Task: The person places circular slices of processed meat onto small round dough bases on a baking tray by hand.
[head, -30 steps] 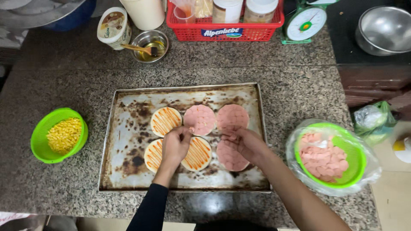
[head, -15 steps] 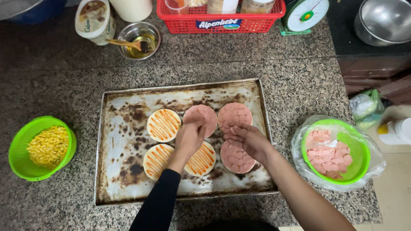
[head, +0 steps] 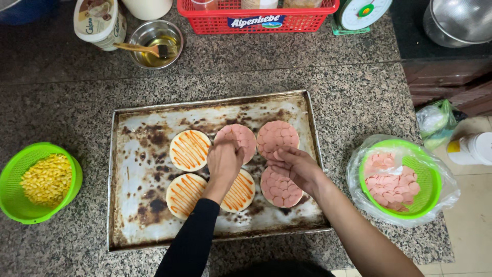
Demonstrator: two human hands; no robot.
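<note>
Hands over rounds on a baking tray (head: 128, 169)

Mid-frame, the left hand (head: 224, 161) curls, fingertips touching a pink-sliced round (head: 241, 137); the right hand (head: 294, 166) cups loosely (contents unclear) beside another sliced round (head: 279, 189).

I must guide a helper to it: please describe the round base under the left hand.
On the stained baking tray lie six round bases. The left hand rests on the top middle base. It bears pink sausage slices, unlike the sauce-striped base at its left.

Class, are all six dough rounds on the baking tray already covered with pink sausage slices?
No: three dough rounds carry sausage slices, while three show only orange sauce stripes.
</note>
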